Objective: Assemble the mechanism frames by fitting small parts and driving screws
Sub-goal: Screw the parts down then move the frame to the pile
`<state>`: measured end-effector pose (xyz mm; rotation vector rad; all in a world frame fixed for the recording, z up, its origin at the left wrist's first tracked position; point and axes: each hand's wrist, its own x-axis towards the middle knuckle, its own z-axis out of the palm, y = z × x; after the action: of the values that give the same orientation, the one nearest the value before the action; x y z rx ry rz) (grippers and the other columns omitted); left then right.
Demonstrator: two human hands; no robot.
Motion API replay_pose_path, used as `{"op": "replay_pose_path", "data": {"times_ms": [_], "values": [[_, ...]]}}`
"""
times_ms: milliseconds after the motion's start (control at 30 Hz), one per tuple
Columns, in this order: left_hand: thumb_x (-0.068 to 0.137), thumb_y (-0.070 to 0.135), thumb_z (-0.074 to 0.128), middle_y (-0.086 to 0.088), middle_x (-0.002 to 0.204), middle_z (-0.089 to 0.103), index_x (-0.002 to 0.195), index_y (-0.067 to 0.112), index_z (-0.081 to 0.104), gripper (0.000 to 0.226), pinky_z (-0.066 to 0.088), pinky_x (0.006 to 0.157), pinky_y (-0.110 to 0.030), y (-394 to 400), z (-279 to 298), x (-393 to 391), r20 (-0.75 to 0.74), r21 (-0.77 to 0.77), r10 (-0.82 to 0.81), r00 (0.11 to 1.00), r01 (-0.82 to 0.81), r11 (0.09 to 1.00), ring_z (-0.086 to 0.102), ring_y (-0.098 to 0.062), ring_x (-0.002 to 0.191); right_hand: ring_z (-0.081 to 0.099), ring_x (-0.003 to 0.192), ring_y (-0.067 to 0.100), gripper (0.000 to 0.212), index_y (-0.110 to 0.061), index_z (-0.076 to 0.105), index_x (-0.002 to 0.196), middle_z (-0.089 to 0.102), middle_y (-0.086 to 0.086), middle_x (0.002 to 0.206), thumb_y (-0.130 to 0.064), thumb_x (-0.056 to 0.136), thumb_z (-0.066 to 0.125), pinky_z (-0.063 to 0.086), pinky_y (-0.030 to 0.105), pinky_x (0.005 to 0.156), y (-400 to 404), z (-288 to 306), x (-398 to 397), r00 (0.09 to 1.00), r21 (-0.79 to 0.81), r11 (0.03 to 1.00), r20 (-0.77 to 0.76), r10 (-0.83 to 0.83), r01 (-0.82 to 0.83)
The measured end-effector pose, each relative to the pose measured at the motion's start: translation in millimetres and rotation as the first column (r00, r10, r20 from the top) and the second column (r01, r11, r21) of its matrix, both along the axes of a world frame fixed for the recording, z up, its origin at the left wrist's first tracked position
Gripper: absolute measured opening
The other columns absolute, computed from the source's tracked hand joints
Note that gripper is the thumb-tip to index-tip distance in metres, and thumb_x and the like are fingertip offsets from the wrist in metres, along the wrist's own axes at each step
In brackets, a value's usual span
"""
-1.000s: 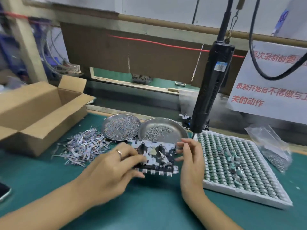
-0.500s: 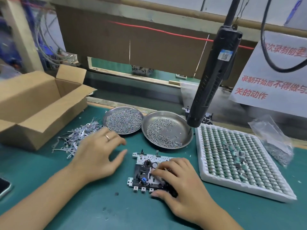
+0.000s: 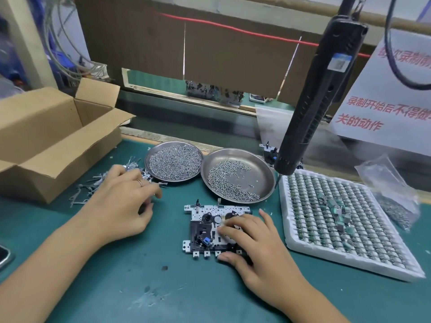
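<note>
Assembly is, as I judge it, somewhere in the middle: the mechanism frame (image 3: 210,229) lies flat on the green mat (image 3: 163,287) and carries already several black parts and one small blue part, but I cannot tell which screws are driven. The electric screwdriver (image 3: 319,94) hangs untouched above the tray of small parts (image 3: 345,220), so the screw step looks not yet begun for this frame.

Your right hand (image 3: 258,248) rests on the right half of the frame, fingers spread and pressing down, thumb touching its near edge; it pins the frame and does not pinch it. Your left hand (image 3: 123,201) is well apart from the frame, over the pile of metal brackets (image 3: 93,185) just beside the full screw dish (image 3: 175,163). Its fingers are curled, but whether they hold a bracket I cannot tell. The second screw dish (image 3: 235,176) stands just behind the frame.
</note>
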<state>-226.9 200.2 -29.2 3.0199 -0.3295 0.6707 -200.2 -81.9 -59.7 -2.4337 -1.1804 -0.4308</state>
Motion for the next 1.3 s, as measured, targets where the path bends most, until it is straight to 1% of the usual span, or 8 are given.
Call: {"op": "replay_pose_path", "data": {"times_ms": [367,467,601,734,868,1034,1135,1301], "values": [[0.092,0.033,0.033,0.003,0.09,0.064,0.096,0.013,0.068,0.041,0.042,0.07,-0.033,-16.5,-5.3,-0.5,0.024,-0.255,-0.081,0.996,0.084,0.963,0.06,-0.021,0.067,0.051,0.112,0.005,0.034,-0.021,0.066,0.114,0.059,-0.011,0.112,-0.041,0.095,0.045,0.022,0.039,0.111,0.9,2.0,-1.5,0.991,0.199,0.978,-0.131,-0.028,0.054],[0.099,0.023,0.046,0.003,0.089,0.057,0.11,0.011,0.063,0.023,0.041,0.072,-0.028,-29.2,-9.0,-1.1,0.088,-0.406,-0.148,0.985,0.171,0.898,0.055,-0.015,0.071,0.055,0.108,0.009,0.029,-0.015,0.067,0.111,0.061,-0.009,0.11,-0.033,0.097,0.05,0.038,0.034,0.1,4.4,4.1,-2.5,0.989,0.346,0.937,-0.146,-0.001,0.052],[0.096,0.018,0.05,0.006,0.088,0.054,0.125,0.014,0.051,0.029,0.042,0.079,-0.011,-62.0,-6.2,-2.8,0.167,-0.43,-0.365,0.916,0.401,0.809,0.052,-0.002,0.08,0.059,0.105,0.006,0.025,-0.018,0.065,0.116,0.064,-0.009,0.109,-0.024,0.093,0.056,0.044,0.021,0.091,14.1,14.5,-4.6,0.959,0.491,0.871,-0.256,0.119,0.023],[0.094,0.018,0.05,0.008,0.095,0.058,0.127,0.023,0.047,0.034,0.038,0.089,-0.006,-86.3,-3.2,-2.8,0.25,-0.542,-0.414,0.875,0.481,0.689,0.055,0.005,0.093,0.067,0.096,0.01,0.025,-0.024,0.068,0.108,0.071,-0.007,0.101,-0.018,0.084,0.067,0.052,0.028,0.085,25.1,22.8,-5.0,0.816,0.634,0.758,-0.515,0.262,0.156],[0.086,0.009,0.06,0.012,0.093,0.062,0.125,0.032,0.052,0.046,0.041,0.086,-0.008,-108.2,-7.9,-0.1,0.291,-0.744,-0.305,0.907,0.415,0.523,0.06,0.001,0.091,0.07,0.085,0.015,0.035,-0.017,0.07,0.103,0.074,0.004,0.094,0.003,0.074,0.075,0.054,0.021,0.071,23.5,24.2,-3.1,0.698,0.721,0.639,-0.602,0.387,0.267],[0.086,0.028,0.063,0.014,0.097,0.065,0.116,0.041,0.058,0.032,0.049,0.082,-0.018,-113.2,-17.3,-6.1,0.226,-0.897,-0.298,0.928,0.317,0.308,0.065,-0.01,0.092,0.071,0.079,0.012,0.032,-0.025,0.077,0.083,0.075,0.002,0.083,0.004,0.07,0.076,0.053,0.019,0.071,18.2,24.4,-3.6,0.723,0.738,0.596,-0.594,0.352,0.316],[0.086,0.039,0.058,0.014,0.1,0.062,0.111,0.038,0.061,0.025,0.045,0.084,-0.017,-111.4,-15.3,-6.9,0.172,-0.906,-0.256,0.951,0.255,0.338,0.061,-0.01,0.097,0.07,0.073,0.009,0.023,-0.02,0.074,0.085,0.074,0.002,0.077,-0.011,0.064,0.076,0.052,0.015,0.067,18.2,25.4,-4.1,0.714,0.759,0.54,-0.599,0.362,0.364],[0.087,0.034,0.061,0.018,0.099,0.064,0.104,0.028,0.069,0.019,0.04,0.081,-0.009,-108.7,-11.7,-3.5,0.036,-0.903,-0.303,0.952,0.161,0.398,0.06,-0.003,0.097,0.07,0.078,0.016,0.039,-0.018,0.06,0.105,0.073,0.009,0.081,-0.01,0.068,0.073,0.053,0.02,0.071,20.0,22.9,-5.4,0.705,0.797,0.462,-0.58,0.409,0.388]]}}
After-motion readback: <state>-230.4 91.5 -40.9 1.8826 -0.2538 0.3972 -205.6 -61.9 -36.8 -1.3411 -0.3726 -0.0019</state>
